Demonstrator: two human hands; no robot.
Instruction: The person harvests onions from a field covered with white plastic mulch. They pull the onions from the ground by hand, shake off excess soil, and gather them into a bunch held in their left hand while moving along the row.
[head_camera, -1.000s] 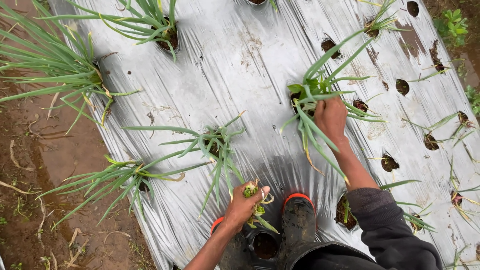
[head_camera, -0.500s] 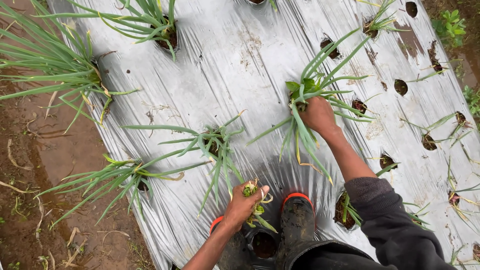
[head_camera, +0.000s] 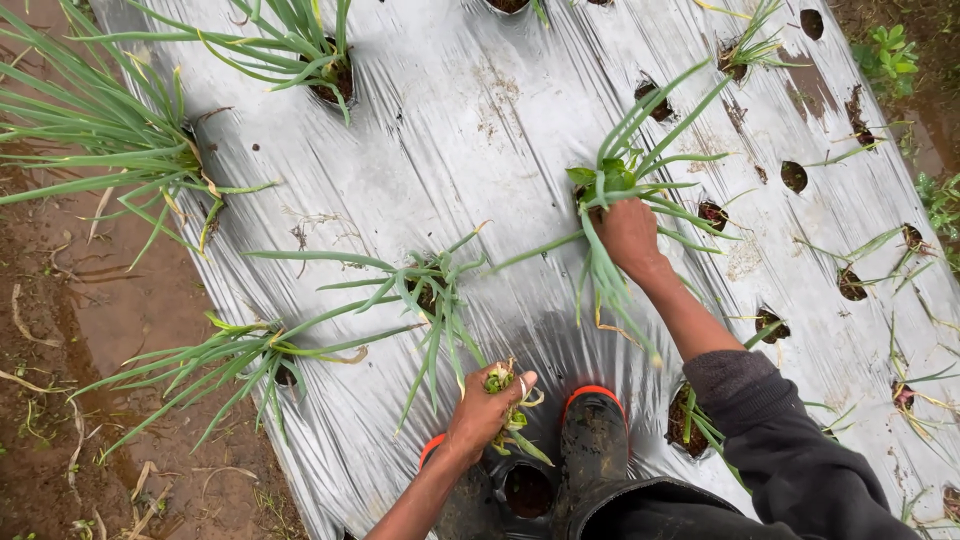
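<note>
**Weeding at the onion clump's base**

Green onion clump (head_camera: 620, 180) sits in a hole in the silver mulch sheet (head_camera: 470, 130). Right hand (head_camera: 628, 235) closes at its base; better grip low. Left hand (head_camera: 485, 410) is fisted around pulled weeds (head_camera: 500, 380) above the boots (head_camera: 595, 425).

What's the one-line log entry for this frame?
left hand: holds pulled weeds | right hand: grips base of green onion clump in plastic mulch sheet hole | boots on sheet
</note>
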